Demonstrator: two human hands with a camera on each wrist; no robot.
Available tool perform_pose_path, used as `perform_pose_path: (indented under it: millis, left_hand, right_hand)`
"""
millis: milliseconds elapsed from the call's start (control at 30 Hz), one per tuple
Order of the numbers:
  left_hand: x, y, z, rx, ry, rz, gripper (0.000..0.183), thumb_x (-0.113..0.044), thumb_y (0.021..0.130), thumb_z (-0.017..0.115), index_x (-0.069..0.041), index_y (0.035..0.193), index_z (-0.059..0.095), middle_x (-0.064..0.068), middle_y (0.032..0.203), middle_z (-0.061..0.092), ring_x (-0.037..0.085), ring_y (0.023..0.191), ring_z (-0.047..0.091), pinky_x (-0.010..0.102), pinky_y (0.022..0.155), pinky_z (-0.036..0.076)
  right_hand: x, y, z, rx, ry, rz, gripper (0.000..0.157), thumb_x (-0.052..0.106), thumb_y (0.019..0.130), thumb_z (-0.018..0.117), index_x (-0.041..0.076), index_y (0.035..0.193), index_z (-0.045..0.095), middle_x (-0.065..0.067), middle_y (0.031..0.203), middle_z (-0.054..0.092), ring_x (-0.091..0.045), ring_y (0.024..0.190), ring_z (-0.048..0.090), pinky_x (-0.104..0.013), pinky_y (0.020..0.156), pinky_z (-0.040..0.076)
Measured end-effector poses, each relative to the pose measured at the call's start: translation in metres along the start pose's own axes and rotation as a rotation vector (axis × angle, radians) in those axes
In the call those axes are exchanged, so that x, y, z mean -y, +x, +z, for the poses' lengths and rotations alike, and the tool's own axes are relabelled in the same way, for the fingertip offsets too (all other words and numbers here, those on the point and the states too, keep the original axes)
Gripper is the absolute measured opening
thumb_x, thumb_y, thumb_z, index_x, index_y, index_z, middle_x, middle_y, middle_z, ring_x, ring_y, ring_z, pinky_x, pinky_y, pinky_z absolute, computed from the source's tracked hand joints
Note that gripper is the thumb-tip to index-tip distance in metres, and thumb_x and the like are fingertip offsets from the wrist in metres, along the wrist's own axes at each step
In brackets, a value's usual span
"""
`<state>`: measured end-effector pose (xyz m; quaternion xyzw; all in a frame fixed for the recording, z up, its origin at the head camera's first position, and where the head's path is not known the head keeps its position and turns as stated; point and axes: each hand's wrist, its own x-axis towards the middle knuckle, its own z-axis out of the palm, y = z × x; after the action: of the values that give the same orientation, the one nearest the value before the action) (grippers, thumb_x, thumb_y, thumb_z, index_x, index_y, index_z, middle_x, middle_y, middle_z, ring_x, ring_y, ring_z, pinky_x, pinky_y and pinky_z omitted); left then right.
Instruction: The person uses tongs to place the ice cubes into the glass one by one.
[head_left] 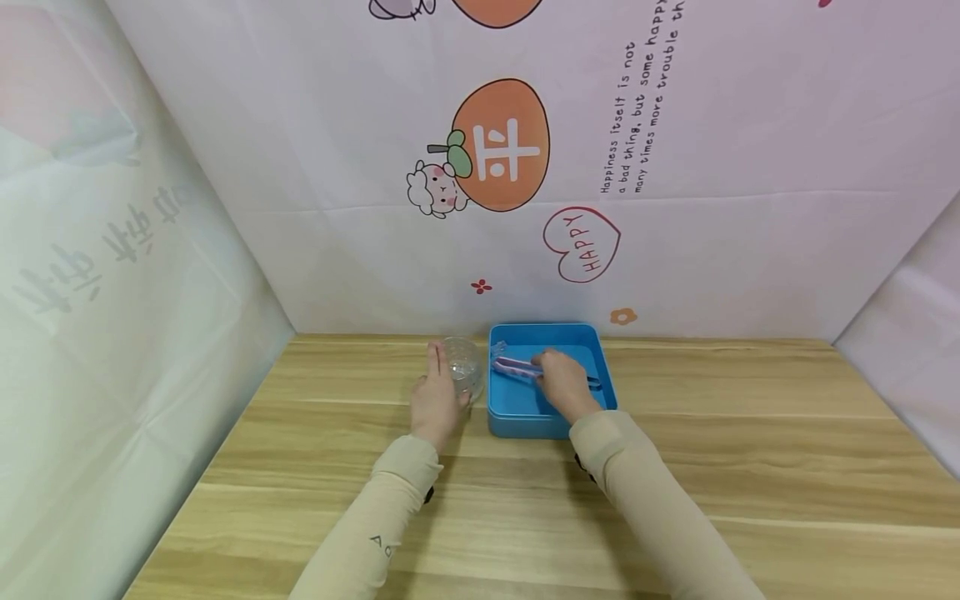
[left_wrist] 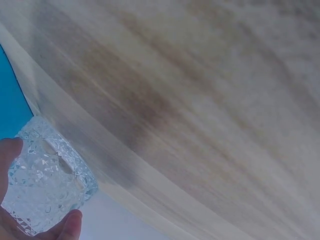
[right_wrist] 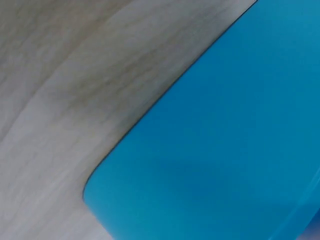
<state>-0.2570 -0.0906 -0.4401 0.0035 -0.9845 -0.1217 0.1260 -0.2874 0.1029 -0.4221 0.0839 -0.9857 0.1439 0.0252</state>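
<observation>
My left hand point(head_left: 435, 407) grips a clear patterned glass point(head_left: 467, 367) just left of a blue box point(head_left: 528, 427). In the left wrist view, thumb and fingers curl round the faceted wall of the glass point(left_wrist: 47, 172). Reaching over the open box, my right hand point(head_left: 564, 383) holds purple and blue tongs point(head_left: 516, 367) by their middle, with the tips pointing left. A small clear piece point(head_left: 499, 347) shows near those tips, at the box's left side. The right wrist view holds mostly the box's outer wall point(right_wrist: 210, 135); the tongs are out of sight there.
The box and glass stand on a wood-grain table point(head_left: 510, 517), close to its back edge. Behind them rises a white printed sheet point(head_left: 360, 208), and another white sheet point(head_left: 135, 333) hangs along the left side.
</observation>
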Motion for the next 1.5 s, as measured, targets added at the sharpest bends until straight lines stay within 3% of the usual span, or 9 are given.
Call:
perform_pose_path:
  millis: [300,733,967,1500]
  left_hand:
    - [0.0,0.0,-0.001,0.003,-0.005,0.003,0.095,-0.038,0.081,0.074,0.001,0.15,0.022,0.016,0.156,0.027,0.03,0.083,0.064,0.037,0.073,0.055]
    - [-0.001,0.0,-0.001,0.013,-0.002,0.005,0.095,-0.038,0.081,0.074,0.001,0.15,0.022,0.017,0.156,0.026,0.028,0.081,0.063,0.036,0.07,0.055]
    - [0.0,-0.001,-0.001,0.008,-0.018,0.004,0.096,-0.037,0.081,0.075,0.002,0.15,0.021,0.017,0.156,0.026,0.03,0.083,0.064,0.037,0.072,0.054]
    - [-0.001,-0.002,0.0,-0.007,-0.007,0.006,0.097,-0.037,0.08,0.075,0.002,0.15,0.021,0.017,0.156,0.027,0.029,0.079,0.064,0.037,0.068,0.054]
  right_hand:
    - [0.0,0.0,-0.004,-0.006,0.012,-0.012,0.036,0.008,0.086,0.069,0.004,0.122,0.065,-0.016,0.122,0.064,-0.031,0.11,0.062,-0.042,0.088,0.055]
    - [-0.009,-0.004,-0.008,0.017,0.006,-0.135,0.032,0.007,0.088,0.065,0.002,0.12,0.065,-0.016,0.117,0.065,-0.032,0.109,0.062,-0.042,0.092,0.053]
    - [-0.013,-0.007,-0.011,0.046,0.017,-0.168,0.033,0.006,0.088,0.065,0.002,0.121,0.064,-0.017,0.121,0.064,-0.034,0.115,0.059,-0.045,0.098,0.05]
    - [-0.018,-0.012,-0.013,0.05,0.037,-0.234,0.029,0.005,0.087,0.066,0.002,0.116,0.067,-0.016,0.118,0.066,-0.033,0.115,0.06,-0.045,0.097,0.05]
